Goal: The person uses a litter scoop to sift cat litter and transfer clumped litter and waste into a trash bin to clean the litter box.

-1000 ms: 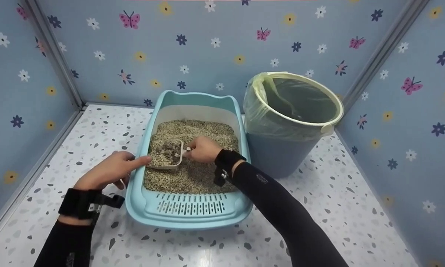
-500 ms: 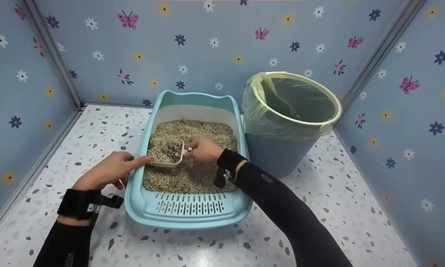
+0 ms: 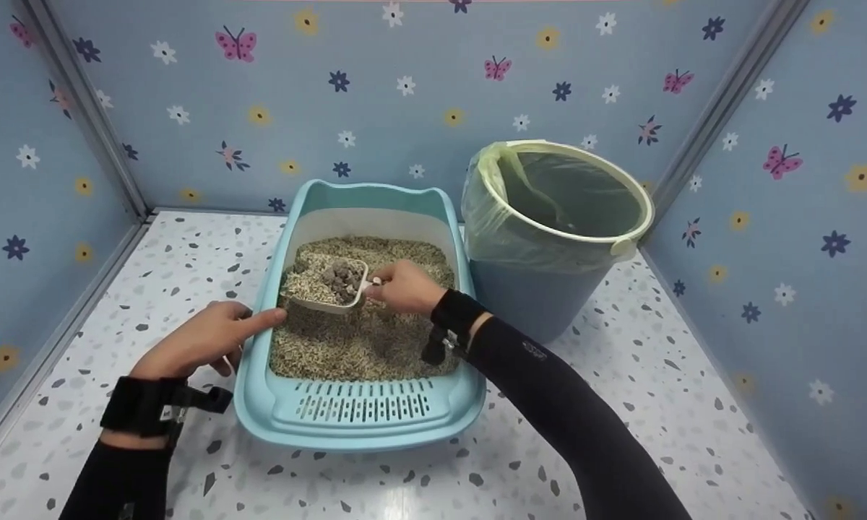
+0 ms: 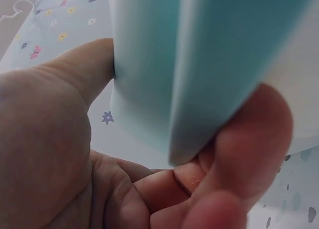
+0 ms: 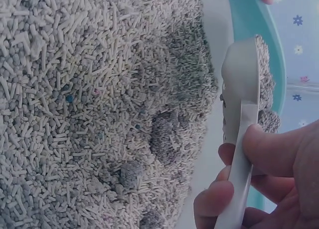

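Head view: looks forward and down from above, set back; takes in the whole litter tray (image 3: 357, 422) toward eight o'clock, bin (image 3: 542, 300) at three. Left wrist view: looks from very near, past the left hand (image 3: 204, 336), onto the tray's edge; tilts, with flowered wall (image 4: 70, 29) at ten o'clock, speckled floor (image 4: 294, 201) at four. Right wrist view: looks from close by, past the right hand (image 3: 406, 287); lies sideways, with litter (image 5: 99, 109) at nine o'clock, scoop (image 5: 246, 116) at three. Shared with head view: left hand and tray's edge (left wrist); scoop and litter (right wrist).
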A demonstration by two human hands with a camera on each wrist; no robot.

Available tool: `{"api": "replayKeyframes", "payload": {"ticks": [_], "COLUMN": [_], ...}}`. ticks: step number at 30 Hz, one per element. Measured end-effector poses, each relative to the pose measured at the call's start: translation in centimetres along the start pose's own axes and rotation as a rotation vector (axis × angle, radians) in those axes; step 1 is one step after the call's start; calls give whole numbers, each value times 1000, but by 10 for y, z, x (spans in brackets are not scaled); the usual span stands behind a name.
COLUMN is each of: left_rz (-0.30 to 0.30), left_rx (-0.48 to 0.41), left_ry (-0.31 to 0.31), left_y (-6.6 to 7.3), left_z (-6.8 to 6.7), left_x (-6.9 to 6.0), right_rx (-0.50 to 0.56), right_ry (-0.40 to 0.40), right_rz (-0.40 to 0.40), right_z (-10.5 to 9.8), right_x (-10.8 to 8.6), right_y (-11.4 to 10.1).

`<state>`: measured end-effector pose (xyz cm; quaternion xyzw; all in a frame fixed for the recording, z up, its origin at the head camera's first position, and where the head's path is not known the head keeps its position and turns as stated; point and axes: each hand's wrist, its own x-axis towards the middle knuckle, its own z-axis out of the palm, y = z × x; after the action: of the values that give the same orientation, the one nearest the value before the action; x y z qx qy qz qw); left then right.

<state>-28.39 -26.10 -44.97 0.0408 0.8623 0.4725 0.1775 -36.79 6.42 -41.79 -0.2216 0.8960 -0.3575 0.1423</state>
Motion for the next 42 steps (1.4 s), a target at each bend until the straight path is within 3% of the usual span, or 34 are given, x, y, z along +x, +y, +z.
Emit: {"api": "replayKeyframes", "payload": {"ticks": [22, 31, 42], "left_rz": [-6, -4, 1], "left_rx": [-1, -7, -6], "left_ry": [-2, 1, -1], "left_y": [3, 3, 1], "left_z": [0, 0, 0], "left_x": [-3, -3, -2], "right_rx": [-62, -9, -32], "right_ry": [76, 89, 127], "right_rz": [-49, -87, -101], "right_z": [-21, -38, -54], "right_x": [-19, -41, -67], "right_y": [-4, -8, 5]}}
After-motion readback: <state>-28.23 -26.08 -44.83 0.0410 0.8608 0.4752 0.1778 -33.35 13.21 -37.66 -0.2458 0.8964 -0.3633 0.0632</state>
